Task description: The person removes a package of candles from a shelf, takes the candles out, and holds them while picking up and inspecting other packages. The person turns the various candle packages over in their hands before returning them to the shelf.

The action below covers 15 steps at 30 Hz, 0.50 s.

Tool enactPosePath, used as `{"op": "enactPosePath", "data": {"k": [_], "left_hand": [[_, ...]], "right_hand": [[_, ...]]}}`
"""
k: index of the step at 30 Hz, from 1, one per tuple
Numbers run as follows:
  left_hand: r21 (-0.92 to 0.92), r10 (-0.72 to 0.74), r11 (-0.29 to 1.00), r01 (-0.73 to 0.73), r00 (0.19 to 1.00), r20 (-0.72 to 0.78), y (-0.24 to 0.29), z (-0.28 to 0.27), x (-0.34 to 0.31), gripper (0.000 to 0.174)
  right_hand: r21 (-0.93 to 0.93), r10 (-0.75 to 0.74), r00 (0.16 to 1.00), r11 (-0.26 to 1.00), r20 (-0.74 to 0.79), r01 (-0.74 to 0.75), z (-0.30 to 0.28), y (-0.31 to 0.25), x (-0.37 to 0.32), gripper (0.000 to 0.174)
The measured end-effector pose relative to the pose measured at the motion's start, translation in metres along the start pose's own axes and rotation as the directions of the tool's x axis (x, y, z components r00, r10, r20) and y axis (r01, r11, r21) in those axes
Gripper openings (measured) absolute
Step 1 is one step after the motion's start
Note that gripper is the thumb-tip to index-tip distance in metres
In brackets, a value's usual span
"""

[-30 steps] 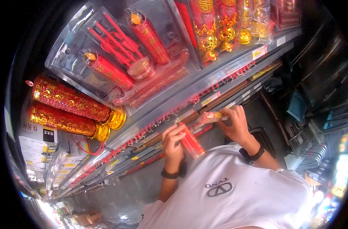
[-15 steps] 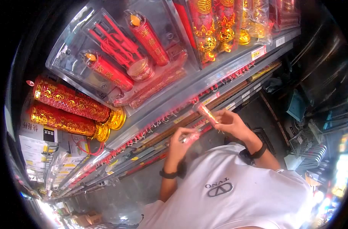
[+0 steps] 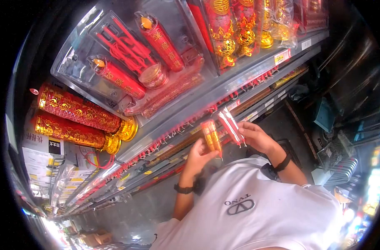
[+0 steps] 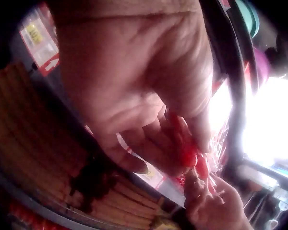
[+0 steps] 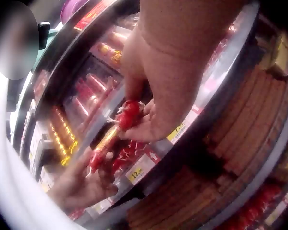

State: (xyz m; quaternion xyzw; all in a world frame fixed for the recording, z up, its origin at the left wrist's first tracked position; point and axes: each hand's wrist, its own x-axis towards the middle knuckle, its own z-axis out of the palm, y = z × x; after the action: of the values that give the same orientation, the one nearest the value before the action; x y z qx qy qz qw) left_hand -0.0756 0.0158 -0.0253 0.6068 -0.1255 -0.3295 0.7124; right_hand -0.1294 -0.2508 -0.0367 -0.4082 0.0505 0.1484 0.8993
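Near the middle of the head view, two small candle packs are now held side by side, both standing nearly upright with a slight tilt. Half a second ago, the pack in the left hand point(image 3: 197, 159) showed mostly a bright glare; now this red-and-gold pack point(image 3: 212, 136) shows its golden pattern to the camera. The left thumb and fingers pinch its lower part. The right hand point(image 3: 260, 138) pinches the edge of the red pack point(image 3: 230, 126), which before showed golden marks and now shows plain red with white streaks; whether these are wicks or glare, I cannot tell. Both packs are below the shelf point(image 3: 248, 77) edge. In my judgement, this turning is for looking at the packs together, and neither is yet put down.
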Motion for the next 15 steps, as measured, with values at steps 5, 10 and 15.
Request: {"op": "enactPosePath", "data": {"k": [5,10,15], "left_hand": [[0.032,0.02,0.999,-0.019,1.0,-0.01,-0.0044,-0.0028,0.0021,0.046],[0.04,0.008,0.999,-0.008,1.0,-0.017,0.003,0.0,-0.0004,0.039],[0.024,0.047,0.999,-0.046,0.999,-0.021,-0.0021,-0.0028,-0.0004,0.036]], "right_hand": [[-0.009,-0.025,0.999,1.0,-0.031,0.025,0.0044,-0.0015,0.0003,0.031],[-0.04,-0.051,0.998,0.998,-0.043,0.05,0.0029,0.0011,0.0012,0.038],[-0.062,-0.115,0.988,0.992,-0.106,0.109,0.005,0.0021,0.0023,0.055]]}}
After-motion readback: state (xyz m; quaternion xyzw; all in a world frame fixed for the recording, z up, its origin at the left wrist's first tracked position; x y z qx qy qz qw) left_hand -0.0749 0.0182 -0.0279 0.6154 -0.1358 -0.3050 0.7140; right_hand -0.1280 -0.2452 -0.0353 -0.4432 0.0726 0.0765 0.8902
